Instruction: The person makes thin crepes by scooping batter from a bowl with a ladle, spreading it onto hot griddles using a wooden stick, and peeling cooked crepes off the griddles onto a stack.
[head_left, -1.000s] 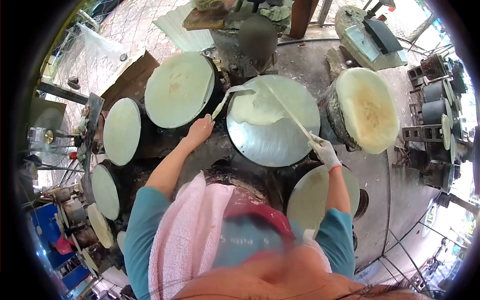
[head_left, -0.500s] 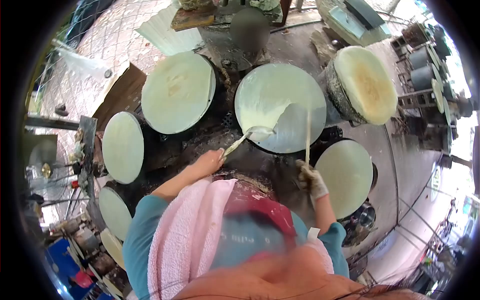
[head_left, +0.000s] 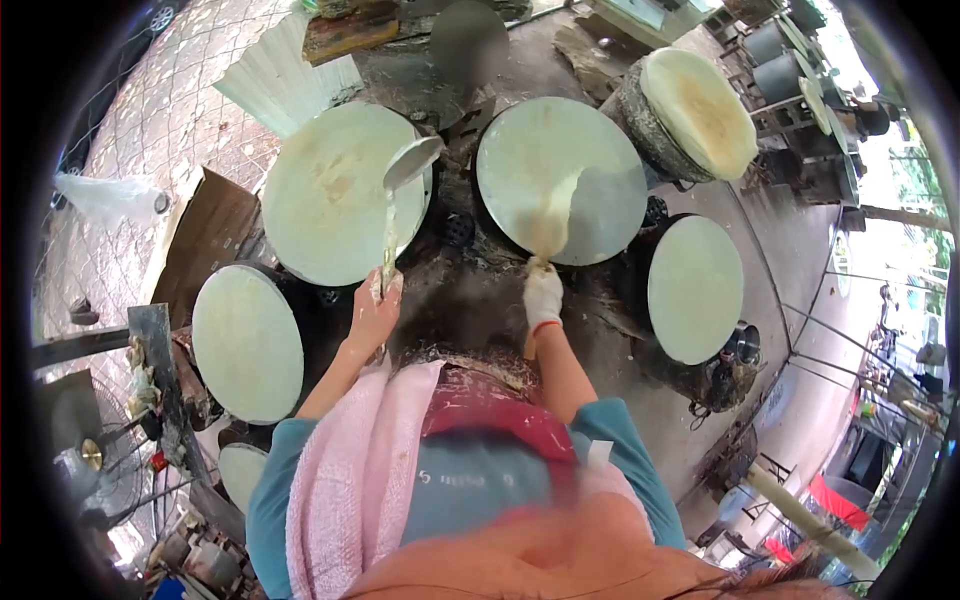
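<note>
My left hand (head_left: 376, 306) is closed around the batter-streaked handle of a ladle (head_left: 412, 162), whose bowl hangs over the right edge of a large round pan top (head_left: 335, 205) coated in pale batter. In a white work glove, my right hand (head_left: 543, 292) grips a thin wooden stick (head_left: 550, 225), smeared by motion. The stick reaches over the middle round pan top (head_left: 515, 150). Pale batter coats much of that surface, while a grey patch on its right side is bare.
More pale rounds stand at the left (head_left: 247, 345) and right (head_left: 696, 290). A bulging, brown-tinged sheet (head_left: 700, 112) tops a drum at the back right. A cardboard piece (head_left: 210, 235) leans at the left. A small metal pot (head_left: 742, 342) sits at the right.
My left hand has lifted the ladle off the middle pan top and moved it left over the neighbouring round. My right hand has swung the stick leftward across the middle pan top. The view has shifted.
</note>
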